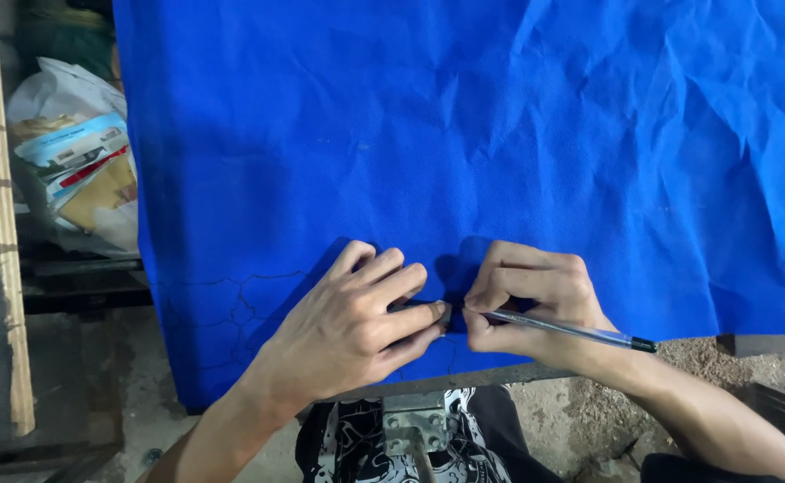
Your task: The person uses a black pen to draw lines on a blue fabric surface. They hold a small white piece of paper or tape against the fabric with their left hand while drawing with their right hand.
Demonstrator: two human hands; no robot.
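a big blue cloth lies wrinkled and soft over a table, with thin dark lines drawn near its lower left edge. the right hand pinches a thin clear pen, its tip hidden behind the fingers. the left hand presses flat on the cloth, just beside the pen tip, holding nothing

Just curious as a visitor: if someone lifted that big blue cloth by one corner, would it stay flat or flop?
The blue cloth would probably flop: it is creased all over and hangs limp over the table edge. It likely slides when pushed, since the left hand presses it flat beside the pen in the right hand.
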